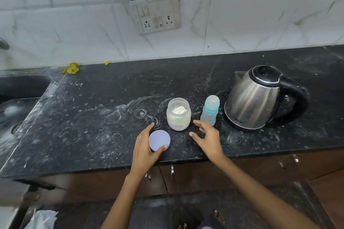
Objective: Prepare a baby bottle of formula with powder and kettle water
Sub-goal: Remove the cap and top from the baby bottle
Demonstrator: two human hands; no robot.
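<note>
An open clear jar (178, 114) with white formula powder stands on the black counter (93, 117). Right of it stands a small baby bottle (210, 110) with a blue collar and its cap on. A steel kettle (260, 98) with a black handle and shut lid stands further right. My left hand (147, 147) grips the jar's pale purple lid (159, 140), which rests flat on the counter in front of the jar. My right hand (206, 138) hovers with fingers spread just in front of the bottle and jar, holding nothing.
A dark sink (16, 98) is set into the counter at the far left. A yellow cloth (71, 69) lies by the tiled wall. A wall socket plate (156, 14) hangs above the counter. Cabinet doors with handles (172, 172) run below the counter edge.
</note>
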